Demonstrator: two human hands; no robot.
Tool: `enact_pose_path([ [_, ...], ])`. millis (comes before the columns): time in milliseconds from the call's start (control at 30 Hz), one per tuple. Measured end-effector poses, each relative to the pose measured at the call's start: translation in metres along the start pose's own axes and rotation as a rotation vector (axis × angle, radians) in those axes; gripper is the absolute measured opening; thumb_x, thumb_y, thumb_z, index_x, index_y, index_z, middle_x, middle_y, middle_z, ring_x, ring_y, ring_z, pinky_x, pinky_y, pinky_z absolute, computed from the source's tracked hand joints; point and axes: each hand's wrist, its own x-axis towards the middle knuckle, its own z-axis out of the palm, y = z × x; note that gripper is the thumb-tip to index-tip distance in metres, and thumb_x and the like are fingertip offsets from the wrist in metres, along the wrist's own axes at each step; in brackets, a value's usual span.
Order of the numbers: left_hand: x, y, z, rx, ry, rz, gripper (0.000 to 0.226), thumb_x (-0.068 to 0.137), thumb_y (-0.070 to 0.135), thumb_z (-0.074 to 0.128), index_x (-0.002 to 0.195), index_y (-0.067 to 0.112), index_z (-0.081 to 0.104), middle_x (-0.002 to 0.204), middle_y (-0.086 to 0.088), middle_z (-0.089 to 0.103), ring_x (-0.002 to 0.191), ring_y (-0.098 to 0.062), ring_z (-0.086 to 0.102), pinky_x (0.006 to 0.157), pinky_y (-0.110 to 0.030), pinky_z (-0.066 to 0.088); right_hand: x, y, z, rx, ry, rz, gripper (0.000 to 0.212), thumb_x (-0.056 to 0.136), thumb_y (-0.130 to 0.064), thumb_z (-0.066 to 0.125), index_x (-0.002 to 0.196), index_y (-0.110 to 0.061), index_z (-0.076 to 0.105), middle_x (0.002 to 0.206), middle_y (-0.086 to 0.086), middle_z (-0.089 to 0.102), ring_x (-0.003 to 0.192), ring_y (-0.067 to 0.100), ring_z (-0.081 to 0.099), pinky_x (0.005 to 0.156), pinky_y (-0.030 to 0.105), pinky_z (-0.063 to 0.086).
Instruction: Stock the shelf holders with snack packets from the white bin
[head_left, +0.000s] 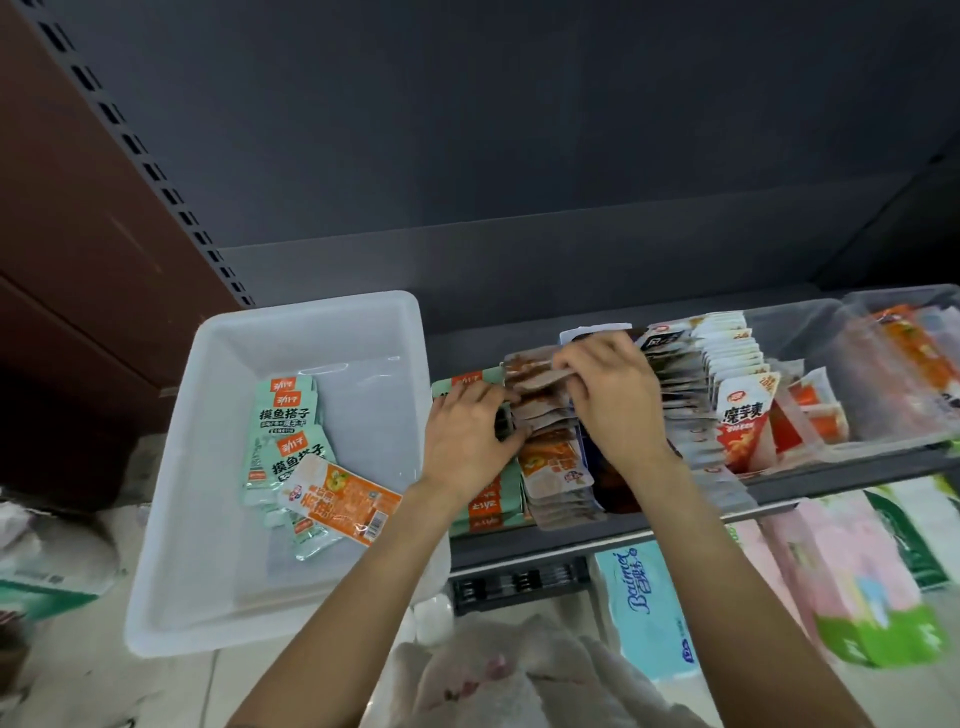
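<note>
Brown-and-orange packets (550, 415) stand filed in the shelf holder, and both my hands are in that row. My right hand (610, 395) pinches the top edge of one packet, fingers curled round it. My left hand (467, 436) has its fingers curled against the row's side at 9 o'clock. Further out at 9 sits the white bin (218, 519), with mint-green packets (288, 415) and one orange packet (343, 499) lying inside.

Dark shelf (613, 538) carries white bin (171, 519) at left, rows of snack packets (558, 470) at right.
</note>
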Motion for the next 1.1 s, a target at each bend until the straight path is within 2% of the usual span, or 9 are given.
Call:
enact_pose_path([
  [67,0.000,0.001,0.003,-0.012,0.033,-0.014,0.035,0.083,0.046,0.062,0.112,0.026,0.062,0.116,0.004,0.061,0.111,-0.017,0.052,0.099,-0.036,0.040,0.001,0.000,0.006,-0.118,-0.034,-0.091,0.008,0.078,-0.009,0.064,0.081,-0.016,0.067,0.088,-0.001,0.066,0.092,0.023,0.048,0.075,0.032,0.036],
  [233,0.000,0.001,0.005,-0.028,0.099,-0.024,0.030,0.084,0.043,0.062,0.106,0.023,0.066,0.110,0.003,0.065,0.104,-0.017,0.056,0.094,-0.035,0.043,0.000,-0.001,0.009,-0.195,-0.102,-0.178,0.011,0.072,-0.010,0.073,0.080,-0.016,0.073,0.078,-0.001,0.069,0.081,0.023,0.054,0.070,0.034,0.039],
  [467,-0.004,-0.003,-0.001,-0.059,0.145,0.010,0.031,0.084,0.046,0.059,0.106,0.025,0.066,0.105,0.005,0.066,0.099,-0.014,0.057,0.088,-0.033,0.044,0.003,-0.002,0.020,-0.263,-0.203,-0.126,0.010,0.067,-0.011,0.078,0.074,-0.014,0.071,0.066,0.000,0.066,0.076,0.023,0.053,0.064,0.032,0.040],
  [567,-0.016,-0.014,-0.022,-0.129,0.304,-0.011,0.030,0.087,0.042,0.052,0.105,0.023,0.064,0.100,0.006,0.065,0.092,-0.012,0.057,0.082,-0.029,0.044,0.002,-0.008,0.006,-0.100,-0.139,-0.065,0.022,0.076,-0.014,0.072,0.098,-0.017,0.072,0.085,0.000,0.072,0.087,0.025,0.056,0.072,0.035,0.042],
  [667,-0.042,-0.031,-0.045,-0.323,0.507,-0.190,0.020,0.087,0.034,0.053,0.100,0.021,0.060,0.087,0.010,0.063,0.079,-0.001,0.055,0.071,-0.015,0.042,0.004,-0.031,-0.011,0.170,-0.104,-0.066,0.028,0.089,-0.020,0.050,0.110,-0.015,0.068,0.099,0.000,0.071,0.097,0.023,0.058,0.081,0.037,0.047],
  [733,-0.061,-0.051,-0.056,-0.397,0.562,-0.354,0.012,0.085,0.030,0.056,0.095,0.022,0.057,0.079,0.011,0.061,0.073,-0.003,0.056,0.064,-0.017,0.043,0.005,-0.053,-0.013,0.327,-0.194,-0.098,0.030,0.091,-0.020,0.046,0.113,-0.017,0.066,0.104,0.000,0.069,0.101,0.020,0.060,0.086,0.036,0.049],
  [833,-0.086,-0.099,-0.064,-0.300,0.384,-0.537,0.009,0.085,0.018,0.062,0.089,0.026,0.060,0.085,0.007,0.066,0.079,-0.012,0.061,0.068,-0.027,0.047,0.005,-0.092,-0.002,0.497,-0.497,-0.189,0.033,0.092,-0.015,0.052,0.124,-0.022,0.059,0.118,-0.003,0.064,0.108,0.016,0.057,0.090,0.033,0.049],
  [933,-0.100,-0.145,-0.062,-0.131,0.100,-0.611,0.023,0.083,0.015,0.066,0.106,0.018,0.066,0.107,-0.005,0.066,0.099,-0.026,0.060,0.082,-0.031,0.046,0.001,-0.132,0.015,0.521,-0.646,-0.305,0.035,0.094,-0.016,0.052,0.128,-0.023,0.056,0.121,-0.003,0.059,0.108,0.018,0.053,0.085,0.031,0.044],
  [1100,-0.087,-0.191,-0.055,0.058,-0.233,-0.553,0.054,0.084,0.027,0.064,0.133,0.012,0.047,0.125,-0.013,0.052,0.114,-0.031,0.050,0.097,-0.038,0.042,-0.001,-0.191,0.074,0.378,-0.848,-0.144,0.030,0.094,-0.022,0.051,0.123,-0.015,0.052,0.120,0.004,0.057,0.106,0.022,0.055,0.082,0.031,0.041],
])
